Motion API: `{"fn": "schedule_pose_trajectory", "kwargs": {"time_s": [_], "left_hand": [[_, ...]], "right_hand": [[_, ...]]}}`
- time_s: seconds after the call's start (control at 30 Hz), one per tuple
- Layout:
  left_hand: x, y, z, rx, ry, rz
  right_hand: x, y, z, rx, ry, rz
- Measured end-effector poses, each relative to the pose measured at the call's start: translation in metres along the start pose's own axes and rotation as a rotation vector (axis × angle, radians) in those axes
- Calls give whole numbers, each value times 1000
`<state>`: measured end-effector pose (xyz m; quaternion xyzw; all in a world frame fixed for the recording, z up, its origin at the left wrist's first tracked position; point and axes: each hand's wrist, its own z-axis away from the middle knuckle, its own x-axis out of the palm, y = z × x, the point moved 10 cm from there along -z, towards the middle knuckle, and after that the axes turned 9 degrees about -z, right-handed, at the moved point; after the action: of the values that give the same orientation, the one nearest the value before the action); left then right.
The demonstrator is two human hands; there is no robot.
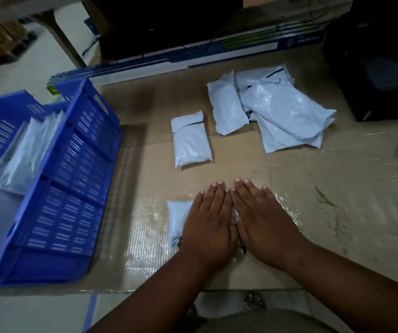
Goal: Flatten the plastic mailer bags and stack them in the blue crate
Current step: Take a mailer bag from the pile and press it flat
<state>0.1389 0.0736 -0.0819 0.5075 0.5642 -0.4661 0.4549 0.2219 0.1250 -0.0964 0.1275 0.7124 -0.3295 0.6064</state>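
Observation:
Both my hands lie flat, side by side, on a pale blue mailer bag [178, 219] near the table's front edge. My left hand [211, 224] and my right hand [262, 224] press down on it with straight fingers and cover most of it; only its left end shows. One more mailer bag [190, 140] lies alone at mid-table. A loose pile of several mailer bags [277, 109] sits at the back right. The blue crate [73, 188] stands at the left with several bags [22, 155] inside.
The table is covered with cardboard under clear plastic [337, 188]. A long blue-and-white box [193, 56] runs along the back. A black device [380, 68] stands at the far right. The table's front edge [169, 290] is just below my wrists.

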Motion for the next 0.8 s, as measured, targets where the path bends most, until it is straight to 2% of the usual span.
{"fn": "schedule_pose_trajectory", "kwargs": {"time_s": [0.43, 0.67, 0.8], "left_hand": [[5, -4, 1, 22, 17, 88], [-26, -16, 11, 4, 35, -24], [-26, -32, 23, -13, 32, -95]], "right_hand": [[-6, -3, -1, -4, -3, 28], [-39, -28, -10, -40, 107, 45], [-17, -52, -21, -94, 78, 38]]}}
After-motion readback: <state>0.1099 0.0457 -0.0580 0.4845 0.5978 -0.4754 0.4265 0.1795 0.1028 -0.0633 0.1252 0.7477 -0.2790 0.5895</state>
